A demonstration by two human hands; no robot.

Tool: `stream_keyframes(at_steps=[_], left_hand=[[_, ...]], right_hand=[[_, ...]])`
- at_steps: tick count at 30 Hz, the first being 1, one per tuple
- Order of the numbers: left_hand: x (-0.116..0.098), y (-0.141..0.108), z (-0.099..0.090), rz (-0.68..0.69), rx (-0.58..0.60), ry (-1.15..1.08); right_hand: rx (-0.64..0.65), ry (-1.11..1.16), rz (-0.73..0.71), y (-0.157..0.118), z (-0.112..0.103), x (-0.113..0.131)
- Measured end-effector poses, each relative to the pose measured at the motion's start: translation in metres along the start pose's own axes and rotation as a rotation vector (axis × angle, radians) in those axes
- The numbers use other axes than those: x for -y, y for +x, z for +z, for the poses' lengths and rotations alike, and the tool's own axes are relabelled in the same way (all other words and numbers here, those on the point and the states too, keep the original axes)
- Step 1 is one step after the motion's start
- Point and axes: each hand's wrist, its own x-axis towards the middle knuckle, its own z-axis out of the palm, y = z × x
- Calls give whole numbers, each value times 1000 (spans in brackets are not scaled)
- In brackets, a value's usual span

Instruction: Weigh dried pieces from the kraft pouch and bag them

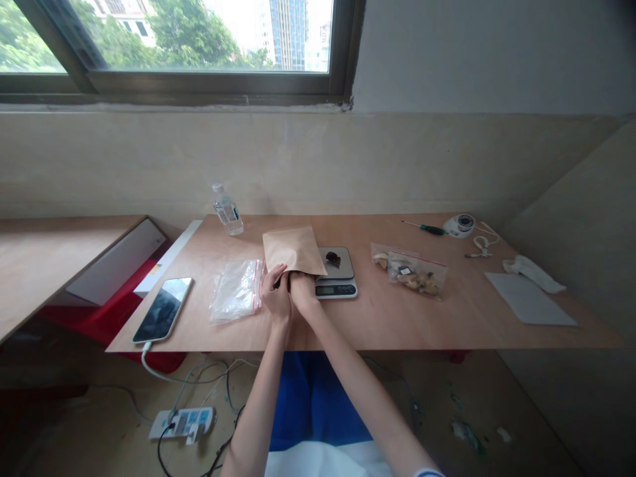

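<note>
A brown kraft paper bag (293,249) lies with its mouth toward me, partly over the kitchen scale (336,290). My left hand (276,295) grips the near edge of the bag's mouth at its left side. Inside the opening is my right hand (303,288), its fingers hidden by the paper, so what they hold does not show. One dark, irregular piece (333,259) rests on the scale's plate. Beside my left hand lie clear zip bags (237,291) with red seal lines, flat on the table (377,324).
Zip bags of light brown pieces (420,278) lie right of the scale. A water bottle (228,211) stands at the back left, a phone (163,310) on a cable at the front left. Farther right are a screwdriver (431,229), a dome camera (460,225) and a white sheet (529,301).
</note>
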Motion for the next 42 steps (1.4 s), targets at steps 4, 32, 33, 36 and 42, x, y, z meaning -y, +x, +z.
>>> stream_keyframes(at_steps=[4, 32, 33, 36, 42], left_hand=[[11, -2, 0, 40, -44, 26], [12, -3, -1, 9, -185, 46], [13, -3, -1, 11, -190, 39], [14, -3, -1, 4, -224, 13], [14, -2, 0, -13, -235, 4]], right_hand=[[53, -70, 115, -15, 0, 5], [-443, 312, -74, -57, -63, -78], [-414, 278, -81, -50, -60, -84], [-290, 160, -108, -37, -50, -99], [-241, 98, -119, -47, -41, -101]])
